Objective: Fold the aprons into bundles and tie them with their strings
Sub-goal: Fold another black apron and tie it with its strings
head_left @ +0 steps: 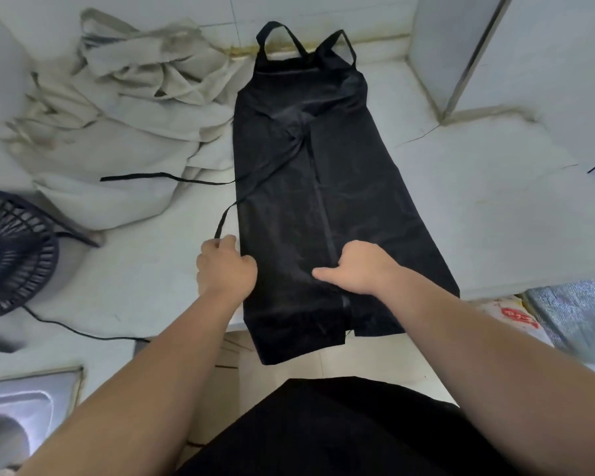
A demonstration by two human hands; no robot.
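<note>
While the left hand (225, 266) clenches a thin black string (224, 219) near the counter's (478, 207) front edge, the right hand (359, 269) lies knuckles-up on the glossy black apron (289, 149); whether it pinches cloth, I cannot tell. Folded into a long strip, the apron overhangs that edge. Crumpled cream aprons (128, 108) heap far left; smooth white surface stretches right.

I've got the apron (306, 201) lying centre on the counter (478, 207). Then heap of aprons (128, 132) at 10 o'clock, fan (14, 255) at 9, sink (21, 407) at 7.
</note>
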